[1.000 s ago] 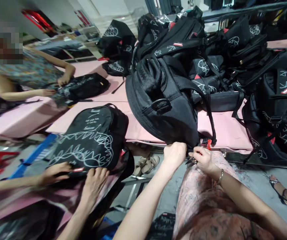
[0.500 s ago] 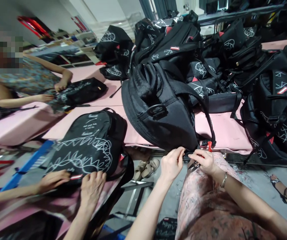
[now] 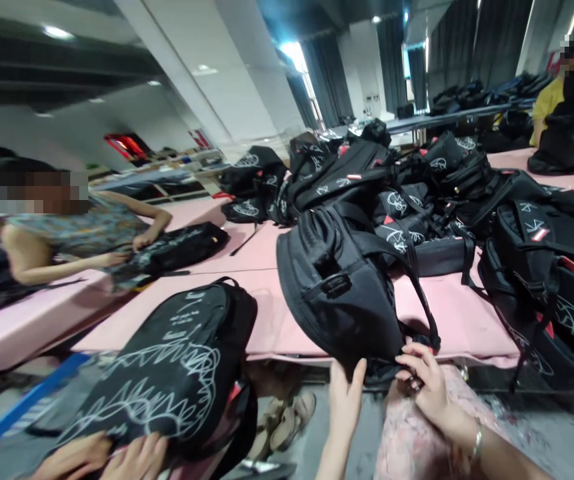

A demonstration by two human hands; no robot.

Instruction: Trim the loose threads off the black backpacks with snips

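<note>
In front of me, a black backpack (image 3: 339, 293) leans over the pink table's near edge, its strap hanging at the right. My left hand (image 3: 345, 393) is at its lower edge, thumb spread from the fingers; some fingertips are hidden by the bag. My right hand (image 3: 429, 381) is closed around small dark scissors (image 3: 415, 383), partly covered by the palm, with its fingertips close to the backpack's lower right corner and strap end.
At the left, a co-worker's hands (image 3: 134, 457) rest on a black backpack with white scribbles (image 3: 167, 373). Another person handles a dark bag (image 3: 187, 247) farther back. More backpacks (image 3: 561, 267) crowd the pink table (image 3: 467, 327). Sandals (image 3: 291, 421) lie on the floor below.
My view has tilted up, showing more of the room. My hands, together at the strap earlier, have moved apart; the left has spread its thumb and fingers under the bag.
</note>
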